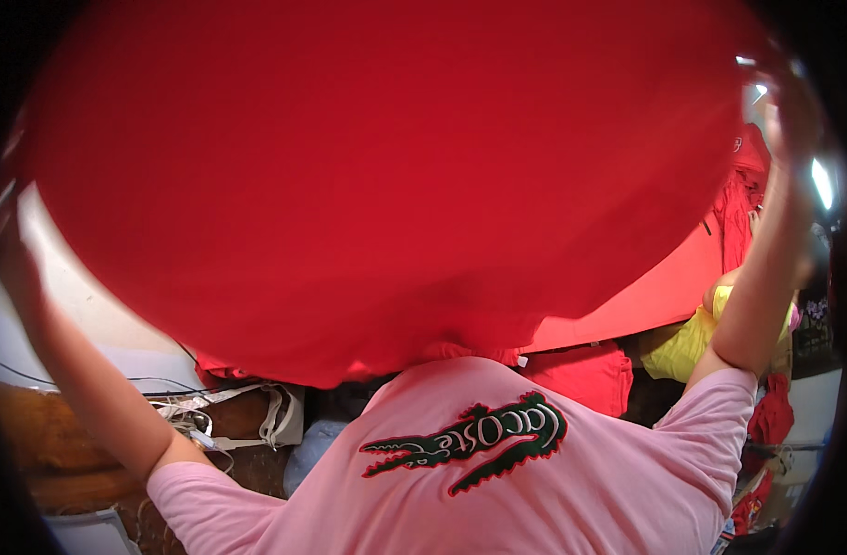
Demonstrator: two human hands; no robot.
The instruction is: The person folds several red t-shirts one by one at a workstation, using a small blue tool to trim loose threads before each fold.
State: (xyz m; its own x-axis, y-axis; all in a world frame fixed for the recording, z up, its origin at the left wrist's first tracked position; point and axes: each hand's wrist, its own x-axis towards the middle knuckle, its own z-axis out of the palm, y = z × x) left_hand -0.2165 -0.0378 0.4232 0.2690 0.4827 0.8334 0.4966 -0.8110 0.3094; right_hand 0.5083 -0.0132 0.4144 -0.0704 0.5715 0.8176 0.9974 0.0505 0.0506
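A large sheet of red cloth [386, 176] is raised close before me, spread wide between my two arms, and it covers most of the view. Its lower edge hangs down to my chest. My left hand [9, 222] is at the cloth's left side, dark and blurred at the picture's rim. At the upper right, my right hand [791, 120] is up beside the cloth's other side. Both hands appear to grip the cloth, though their separate fingers are not clear. Whether the cloth is a garment or a loose piece cannot be told.
Behind the cloth lie a red-covered surface [645, 296] and crumpled red garments [743, 180] at right. A person in yellow [682, 344] is beyond my right arm. Red fabric [585, 377] lies below. A white surface [86, 277] and tangled cables [187, 412] are at left.
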